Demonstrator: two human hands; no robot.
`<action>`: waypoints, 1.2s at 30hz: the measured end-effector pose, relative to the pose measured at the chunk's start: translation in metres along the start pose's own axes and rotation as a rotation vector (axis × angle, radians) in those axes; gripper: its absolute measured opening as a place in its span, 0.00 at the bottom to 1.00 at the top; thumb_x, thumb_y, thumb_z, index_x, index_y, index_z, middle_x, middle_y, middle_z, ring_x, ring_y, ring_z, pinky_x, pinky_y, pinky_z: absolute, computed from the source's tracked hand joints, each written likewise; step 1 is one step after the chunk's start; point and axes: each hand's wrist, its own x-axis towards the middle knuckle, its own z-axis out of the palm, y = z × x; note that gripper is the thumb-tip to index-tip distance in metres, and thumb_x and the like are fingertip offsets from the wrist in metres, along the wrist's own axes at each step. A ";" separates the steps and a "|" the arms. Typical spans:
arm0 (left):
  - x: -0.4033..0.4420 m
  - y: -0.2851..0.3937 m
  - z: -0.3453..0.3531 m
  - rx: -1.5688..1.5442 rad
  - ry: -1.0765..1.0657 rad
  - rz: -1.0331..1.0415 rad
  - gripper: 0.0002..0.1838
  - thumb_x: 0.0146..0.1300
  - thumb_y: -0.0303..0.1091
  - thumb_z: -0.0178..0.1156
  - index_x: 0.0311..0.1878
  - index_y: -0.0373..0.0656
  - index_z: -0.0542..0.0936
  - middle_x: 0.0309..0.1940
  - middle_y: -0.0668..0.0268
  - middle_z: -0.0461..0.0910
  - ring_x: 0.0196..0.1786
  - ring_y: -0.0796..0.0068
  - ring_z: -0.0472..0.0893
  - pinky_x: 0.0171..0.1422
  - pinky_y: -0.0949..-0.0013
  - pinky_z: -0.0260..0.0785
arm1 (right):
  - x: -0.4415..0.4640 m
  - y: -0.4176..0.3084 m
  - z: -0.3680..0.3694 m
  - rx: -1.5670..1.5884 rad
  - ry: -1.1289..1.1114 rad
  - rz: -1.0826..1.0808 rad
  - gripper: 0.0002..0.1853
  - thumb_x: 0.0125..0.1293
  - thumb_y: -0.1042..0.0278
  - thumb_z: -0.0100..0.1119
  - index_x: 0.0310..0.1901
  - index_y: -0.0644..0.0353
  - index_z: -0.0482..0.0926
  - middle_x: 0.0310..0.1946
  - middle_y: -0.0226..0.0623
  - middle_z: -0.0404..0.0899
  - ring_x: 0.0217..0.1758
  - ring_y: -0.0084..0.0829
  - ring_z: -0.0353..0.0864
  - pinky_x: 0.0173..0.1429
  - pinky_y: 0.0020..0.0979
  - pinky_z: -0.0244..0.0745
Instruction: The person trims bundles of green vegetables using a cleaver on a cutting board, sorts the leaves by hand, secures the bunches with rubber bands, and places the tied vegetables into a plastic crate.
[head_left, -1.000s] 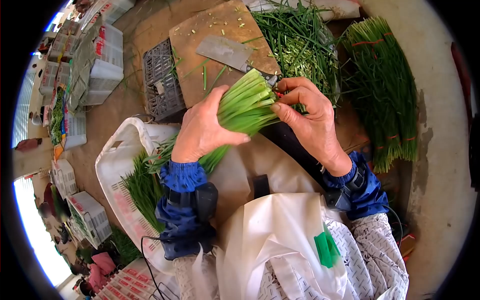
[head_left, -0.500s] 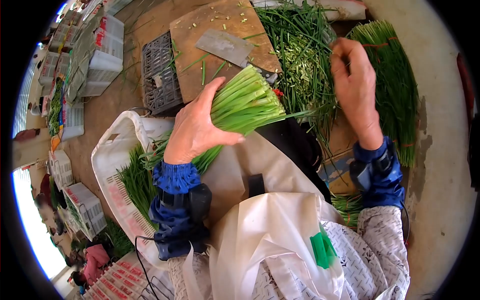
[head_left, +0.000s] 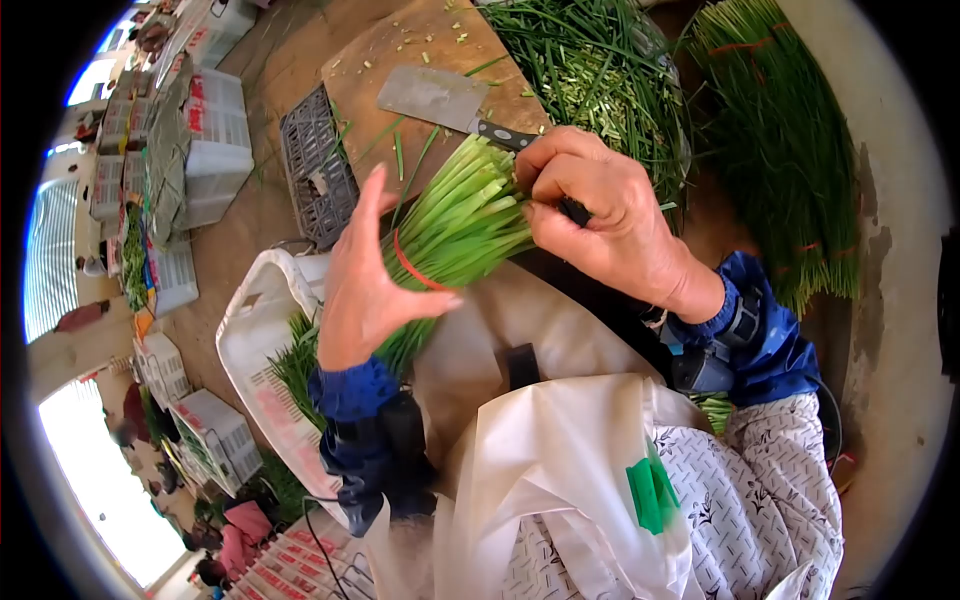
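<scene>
Left hand (head_left: pixel 358 285): spread open, cupped beside green bundle (head_left: pixel 460 220) | Right hand (head_left: pixel 605 205): curled at stalk ends (head_left: pixel 497 183), grip unclear from here | Advice: keep red band (head_left: pixel 408 264) snug, ends level.

At the centre of the frame, my bunch of chives (head_left: pixel 470 212) runs from pale yellow-green at the cut ends to deeper green, crossed by an orange-red band (head_left: pixel 408 262). My sleeve cuffs (head_left: pixel 785 345) are glossy blue, my right sleeve (head_left: pixel 785 455) white with a grey dashed print. My apron (head_left: pixel 540 440) is creamy white with a bright green patch (head_left: pixel 650 497). At the top, the cleaver (head_left: pixel 430 95) shows a grey blade and black handle on a brown board (head_left: pixel 370 60).
</scene>
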 end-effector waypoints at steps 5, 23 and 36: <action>-0.028 -0.022 0.004 -0.012 -0.025 -0.072 0.72 0.22 0.38 0.84 0.77 0.40 0.55 0.60 0.47 0.76 0.64 0.46 0.74 0.68 0.53 0.66 | 0.031 0.045 -0.068 -0.140 0.224 0.207 0.10 0.57 0.72 0.65 0.39 0.67 0.80 0.41 0.44 0.82 0.47 0.42 0.82 0.54 0.38 0.74; -0.024 -0.004 0.010 0.186 0.112 0.004 0.60 0.32 0.39 0.78 0.75 0.42 0.61 0.60 0.52 0.76 0.58 0.48 0.77 0.61 0.55 0.70 | -0.015 0.053 -0.125 1.121 0.053 0.518 0.16 0.71 0.60 0.54 0.50 0.64 0.80 0.23 0.33 0.78 0.19 0.22 0.73 0.25 0.21 0.67; -0.067 0.007 -0.037 -0.180 0.797 0.094 0.54 0.39 0.29 0.80 0.72 0.35 0.63 0.61 0.55 0.78 0.61 0.67 0.79 0.67 0.65 0.70 | 0.015 -0.025 0.051 0.369 -0.336 0.226 0.65 0.47 0.42 0.79 0.78 0.62 0.48 0.73 0.46 0.62 0.76 0.40 0.61 0.75 0.42 0.59</action>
